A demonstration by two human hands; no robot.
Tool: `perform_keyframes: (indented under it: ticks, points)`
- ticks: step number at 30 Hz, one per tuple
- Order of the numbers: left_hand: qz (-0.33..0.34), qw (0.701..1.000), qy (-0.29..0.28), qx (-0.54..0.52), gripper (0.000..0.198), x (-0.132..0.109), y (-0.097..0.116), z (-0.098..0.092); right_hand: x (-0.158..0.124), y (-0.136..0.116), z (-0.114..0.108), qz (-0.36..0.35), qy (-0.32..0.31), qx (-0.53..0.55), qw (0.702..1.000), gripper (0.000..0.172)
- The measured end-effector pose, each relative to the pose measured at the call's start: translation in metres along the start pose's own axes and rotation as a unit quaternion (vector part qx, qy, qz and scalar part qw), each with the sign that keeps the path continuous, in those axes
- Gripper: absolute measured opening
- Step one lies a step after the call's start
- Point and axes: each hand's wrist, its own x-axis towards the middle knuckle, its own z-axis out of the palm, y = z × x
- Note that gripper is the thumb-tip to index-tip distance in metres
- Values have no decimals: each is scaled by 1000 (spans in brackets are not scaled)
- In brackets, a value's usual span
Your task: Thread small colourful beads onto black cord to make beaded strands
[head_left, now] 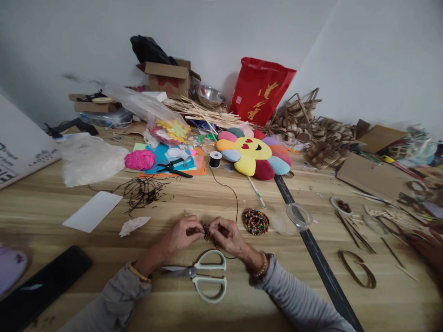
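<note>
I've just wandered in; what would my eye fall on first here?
Likely the colourful flower-shaped cushion, right of centre, and the tall red bag behind it. Nearer, the left hand and right hand hold a small bead cluster; pale-handled scissors lie closer to the viewer.

Both sleeves (294, 290) are grey, the bangle (139, 273) (left) golden, the bracelet (263, 266) beaded.

Small beads (206, 233): partly hidden between left hand (183, 235) and right hand (229, 236); count and threading too small to tell. Black cord (237, 206): lost behind right hand. Co-worker's hand (426, 243): cut off by right edge, blurred; grip unclear. White box (24, 145), black slab (48, 283): cut off by left edge.
</note>
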Motion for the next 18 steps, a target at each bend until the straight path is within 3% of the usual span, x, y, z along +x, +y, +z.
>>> perform_keyframes:
  ticks: [5,18]
  points:
    - [93,985,-34,144,15,-6,8,5,1,-2,0,-2,3,-5,1000,26]
    - [131,968,-26,214,17,-6,13,7,1,-1,0,-1,6,-6,1000,28]
